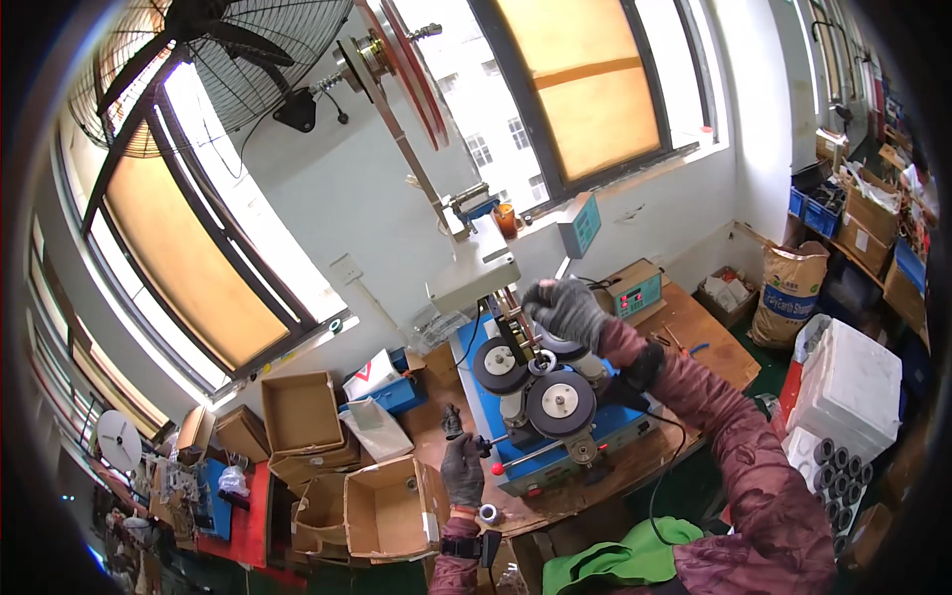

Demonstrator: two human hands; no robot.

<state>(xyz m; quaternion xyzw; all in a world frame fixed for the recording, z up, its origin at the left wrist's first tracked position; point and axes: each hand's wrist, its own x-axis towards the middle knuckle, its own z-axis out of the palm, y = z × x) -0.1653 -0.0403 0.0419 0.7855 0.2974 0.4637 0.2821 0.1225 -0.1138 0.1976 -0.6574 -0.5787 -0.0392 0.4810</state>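
Observation:
A tabletop machine with a blue bed (526, 458) carries several dark round wheels, among them a large front wheel (561, 402) and a left wheel (499, 365). My right hand (567, 312), in a grey knitted glove, is above the wheels beside the machine's upright head (476, 273). Its fingers are curled; whatever they hold is hidden. At the machine's left front, my gloved left hand (462, 474) is closed beside a black knob (484, 446) on a rod. I cannot make out what its fingers grip. A small white ring-shaped part (489, 514) lies near that wrist.
Open cardboard boxes (387, 516) stand left of the machine. A control box (635, 291) and pliers (679, 342) sit at its right on the wooden table (719, 347). Farther right are a sack (788, 297) and a white foam box (848, 387). A fan (198, 40) hangs upper left.

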